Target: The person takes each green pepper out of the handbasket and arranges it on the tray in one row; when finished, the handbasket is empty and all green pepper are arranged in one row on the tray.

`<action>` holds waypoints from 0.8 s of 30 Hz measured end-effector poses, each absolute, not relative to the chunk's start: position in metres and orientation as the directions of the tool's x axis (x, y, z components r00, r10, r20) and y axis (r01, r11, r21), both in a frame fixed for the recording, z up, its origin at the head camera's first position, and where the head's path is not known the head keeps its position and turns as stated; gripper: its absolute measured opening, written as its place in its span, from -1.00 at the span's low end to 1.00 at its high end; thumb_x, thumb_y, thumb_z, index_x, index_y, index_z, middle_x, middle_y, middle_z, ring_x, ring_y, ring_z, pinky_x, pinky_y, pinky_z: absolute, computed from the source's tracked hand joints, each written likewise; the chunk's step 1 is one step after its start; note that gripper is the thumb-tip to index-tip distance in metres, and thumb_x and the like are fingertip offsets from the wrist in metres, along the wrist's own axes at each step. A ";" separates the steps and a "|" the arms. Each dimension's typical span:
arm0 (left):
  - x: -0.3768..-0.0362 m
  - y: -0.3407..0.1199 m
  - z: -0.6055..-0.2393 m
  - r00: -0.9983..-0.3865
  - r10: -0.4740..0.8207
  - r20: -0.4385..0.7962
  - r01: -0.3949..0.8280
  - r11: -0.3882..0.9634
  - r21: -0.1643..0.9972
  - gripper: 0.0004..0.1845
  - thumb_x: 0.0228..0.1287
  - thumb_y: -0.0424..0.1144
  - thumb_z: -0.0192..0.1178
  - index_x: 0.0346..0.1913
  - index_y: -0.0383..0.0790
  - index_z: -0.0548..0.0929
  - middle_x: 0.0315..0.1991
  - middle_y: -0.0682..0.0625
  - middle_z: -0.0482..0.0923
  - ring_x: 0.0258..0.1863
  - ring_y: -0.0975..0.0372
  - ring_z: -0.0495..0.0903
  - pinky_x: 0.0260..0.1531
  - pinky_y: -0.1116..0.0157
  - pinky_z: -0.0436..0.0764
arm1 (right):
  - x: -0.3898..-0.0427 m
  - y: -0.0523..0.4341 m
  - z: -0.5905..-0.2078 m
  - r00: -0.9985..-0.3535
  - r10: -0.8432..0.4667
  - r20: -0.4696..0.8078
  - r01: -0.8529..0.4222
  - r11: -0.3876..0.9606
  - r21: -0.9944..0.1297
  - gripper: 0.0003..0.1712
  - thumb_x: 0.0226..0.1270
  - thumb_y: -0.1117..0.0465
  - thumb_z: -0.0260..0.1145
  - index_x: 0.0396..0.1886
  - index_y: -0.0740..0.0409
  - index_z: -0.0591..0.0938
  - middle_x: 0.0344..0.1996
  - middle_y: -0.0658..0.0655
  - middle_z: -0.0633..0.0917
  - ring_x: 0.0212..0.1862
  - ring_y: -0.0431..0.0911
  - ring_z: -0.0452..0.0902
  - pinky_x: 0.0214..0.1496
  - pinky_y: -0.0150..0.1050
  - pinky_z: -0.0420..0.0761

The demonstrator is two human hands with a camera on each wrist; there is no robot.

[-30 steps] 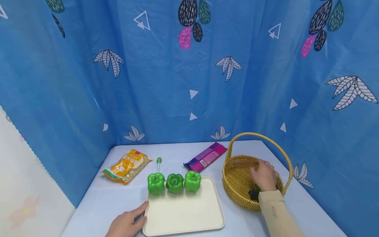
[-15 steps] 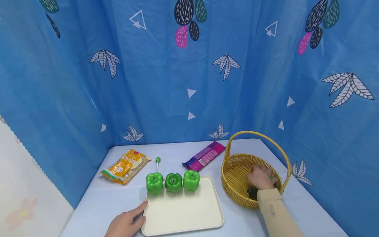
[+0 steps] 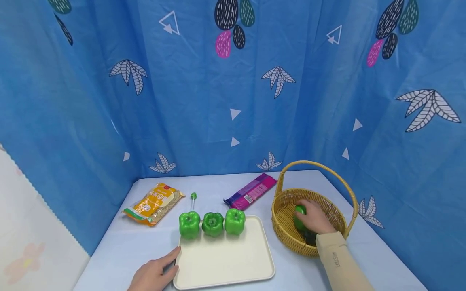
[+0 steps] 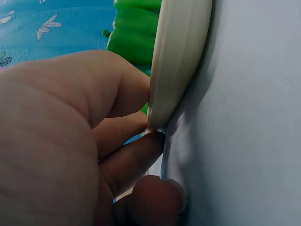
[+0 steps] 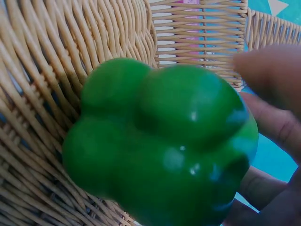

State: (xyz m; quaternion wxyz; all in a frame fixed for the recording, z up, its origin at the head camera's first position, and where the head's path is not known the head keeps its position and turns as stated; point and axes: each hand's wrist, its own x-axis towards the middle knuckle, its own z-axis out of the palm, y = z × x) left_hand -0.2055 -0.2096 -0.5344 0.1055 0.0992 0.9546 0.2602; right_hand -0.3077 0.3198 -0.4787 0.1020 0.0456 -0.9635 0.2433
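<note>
Peppers are what we work with: our right hand (image 3: 316, 220) is down in the wicker basket (image 3: 282, 216) with its fingers (image 5: 277, 120) curled round a green bell pepper (image 5: 160, 143), which sits against the woven wall. We think it is light and hollow, with a smooth, shiny skin that could slip, so a wide hold round its fat bumpy middle looks best, not too tight. Our left hand (image 3: 154, 275) rests on the table (image 3: 120, 246) with its thumb (image 4: 108, 84) and fingers pressed to the near left corner of the cream tray (image 3: 225, 258). Three more green peppers (image 3: 212, 223) stand in a row along the tray's far edge.
</note>
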 end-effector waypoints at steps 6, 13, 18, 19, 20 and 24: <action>-0.206 -0.210 -0.533 -0.958 0.242 -0.152 0.131 0.845 0.519 -0.27 0.16 0.32 0.03 0.33 0.03 0.36 0.14 0.01 0.50 -0.22 0.31 0.58 -0.25 0.07 0.60 | -0.309 0.319 -0.477 -0.971 -0.039 0.237 -0.155 0.855 -0.495 -0.61 0.39 0.06 0.12 0.12 0.12 0.52 0.02 0.24 0.52 -0.05 0.11 0.45 -0.19 0.02 0.51; -0.203 -0.208 -0.530 -0.961 0.237 -0.145 0.130 0.846 0.518 -0.28 0.16 0.31 0.05 0.33 0.05 0.36 0.16 0.02 0.49 -0.21 0.33 0.57 -0.27 0.10 0.61 | -0.307 0.321 -0.476 -0.994 0.057 0.092 -0.003 0.836 -0.549 -0.35 0.39 -0.11 0.02 0.20 0.34 0.35 -0.15 0.31 0.52 -0.26 0.04 0.44 -0.39 -0.13 0.47; -0.202 -0.207 -0.530 -0.960 0.236 -0.149 0.126 0.844 0.521 -0.29 0.16 0.30 0.05 0.33 0.06 0.36 0.15 0.04 0.50 -0.18 0.28 0.58 -0.26 0.09 0.61 | -0.306 0.323 -0.477 -0.994 0.095 -0.047 0.105 0.799 -0.592 -0.15 0.32 -0.33 -0.04 0.19 0.37 0.29 -0.35 0.19 0.48 -0.39 -0.04 0.40 -0.51 -0.23 0.42; -0.203 -0.207 -0.530 -0.961 0.234 -0.148 0.125 0.845 0.520 -0.29 0.16 0.30 0.06 0.33 0.06 0.36 0.15 0.03 0.50 -0.19 0.29 0.58 -0.26 0.09 0.61 | -0.306 0.323 -0.477 -0.994 0.099 -0.047 0.107 0.797 -0.595 -0.09 0.29 -0.36 -0.03 0.22 0.37 0.27 -0.31 0.20 0.49 -0.37 -0.03 0.41 -0.49 -0.22 0.43; -0.202 -0.207 -0.530 -0.962 0.230 -0.147 0.123 0.846 0.519 -0.29 0.15 0.30 0.06 0.32 0.06 0.37 0.14 0.03 0.50 -0.21 0.31 0.58 -0.28 0.09 0.61 | -0.306 0.323 -0.477 -0.994 0.101 -0.041 0.105 0.798 -0.594 -0.03 0.25 -0.39 -0.02 0.25 0.38 0.25 -0.26 0.22 0.51 -0.34 -0.03 0.43 -0.46 -0.20 0.46; -0.202 -0.207 -0.530 -0.965 0.220 -0.145 0.116 0.850 0.514 -0.29 0.14 0.31 0.07 0.32 0.06 0.38 0.13 0.02 0.51 -0.26 0.34 0.57 -0.29 0.09 0.61 | -0.307 0.323 -0.477 -0.995 0.101 -0.021 0.094 0.793 -0.603 0.14 0.15 -0.45 0.06 0.36 0.41 0.12 -0.01 0.35 0.48 -0.19 0.02 0.46 -0.27 -0.10 0.53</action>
